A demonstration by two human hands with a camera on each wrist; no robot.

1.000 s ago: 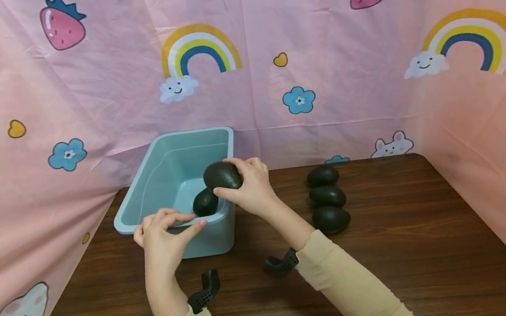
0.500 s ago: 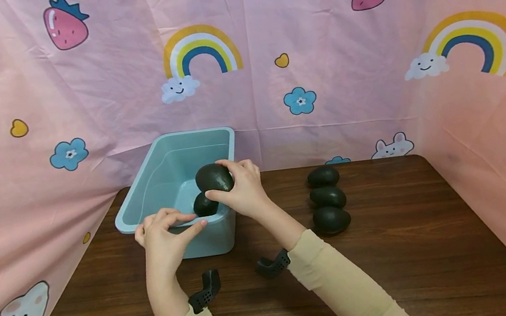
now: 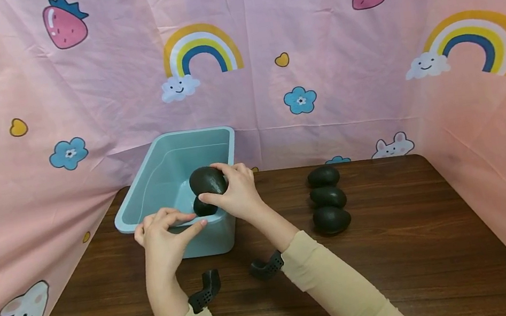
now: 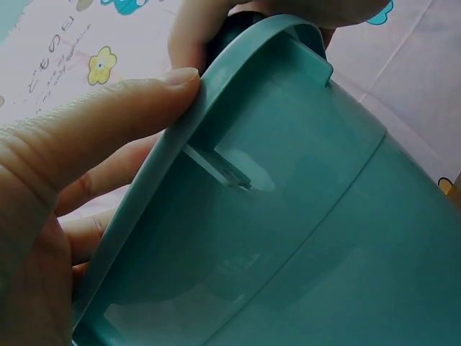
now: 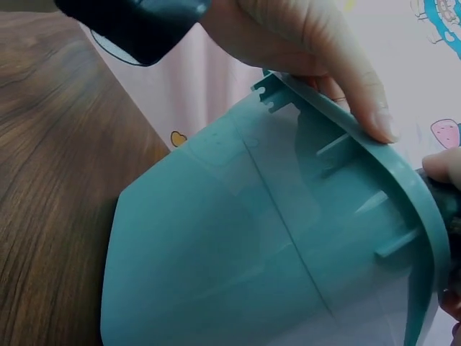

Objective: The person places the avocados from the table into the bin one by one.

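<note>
My left hand point(image 3: 162, 241) grips the near rim of a light blue plastic bin point(image 3: 137, 182), thumb outside the wall and fingers reaching inward. The left wrist view shows that thumb point(image 4: 137, 108) pressed on the rim. My right hand point(image 3: 241, 195) holds a dark green avocado point(image 3: 207, 180) over the bin's near right corner, its thumb and fingers spread round the fruit. Just beneath it, a second avocado point(image 3: 203, 207) lies in the bin, partly covered; whether the two touch I cannot tell. In the right wrist view the held avocado point(image 5: 450, 216) is mostly cut off.
Three more avocados point(image 3: 328, 197) lie in a column on the brown wooden table point(image 3: 414, 232), right of the bin. A pink patterned cloth point(image 3: 321, 24) hangs behind and at both sides. Black camera mounts point(image 3: 206, 291) sit on both wrists.
My right hand has moved left and slightly down with the avocado, farther over the bin's inside, covering more of the one below. The left hand has stayed on the rim.
</note>
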